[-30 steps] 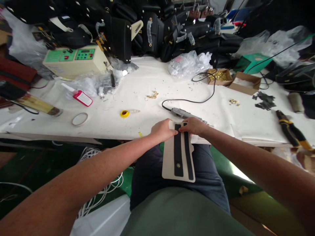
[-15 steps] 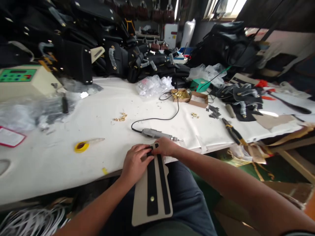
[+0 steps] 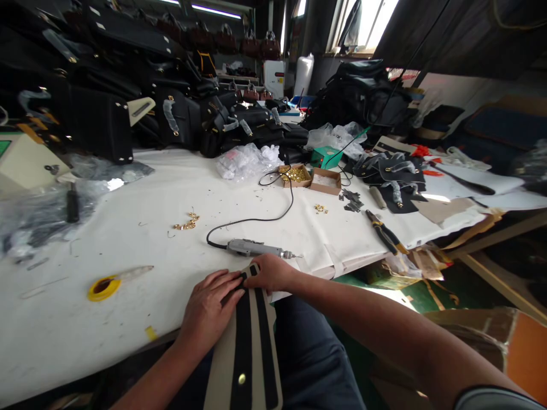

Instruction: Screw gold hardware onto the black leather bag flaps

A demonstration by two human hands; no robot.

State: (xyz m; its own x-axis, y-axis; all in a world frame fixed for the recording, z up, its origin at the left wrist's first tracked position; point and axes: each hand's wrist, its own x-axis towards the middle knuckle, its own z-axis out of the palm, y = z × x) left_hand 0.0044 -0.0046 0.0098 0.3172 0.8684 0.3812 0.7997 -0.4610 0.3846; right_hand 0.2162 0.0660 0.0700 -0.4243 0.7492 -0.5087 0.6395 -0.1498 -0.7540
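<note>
A beige panel (image 3: 222, 364) with two long black strips lies over my lap, its far end at the table edge. One black strip bears a gold stud (image 3: 241, 378) near the bottom. My left hand (image 3: 211, 307) rests on the panel's far left part, fingers together and pressing on the strip. From the right, my right hand (image 3: 267, 274) pinches the panel's far end, thumb on top. The fingertips of both hands nearly meet. Just beyond them lies a grey electric screwdriver (image 3: 254, 248) with a black cable.
On the white table (image 3: 149, 228) are a yellow tape roll (image 3: 103, 288), gold fittings (image 3: 187, 222), an open box of gold parts (image 3: 296, 175), a green box (image 3: 326, 157) and pliers (image 3: 387, 232). Black bags (image 3: 98, 114) are piled behind.
The view has shifted, so the table items appear further left and slightly lower. Both hands remain at the panel's far end, with the left hand lying a little flatter.
</note>
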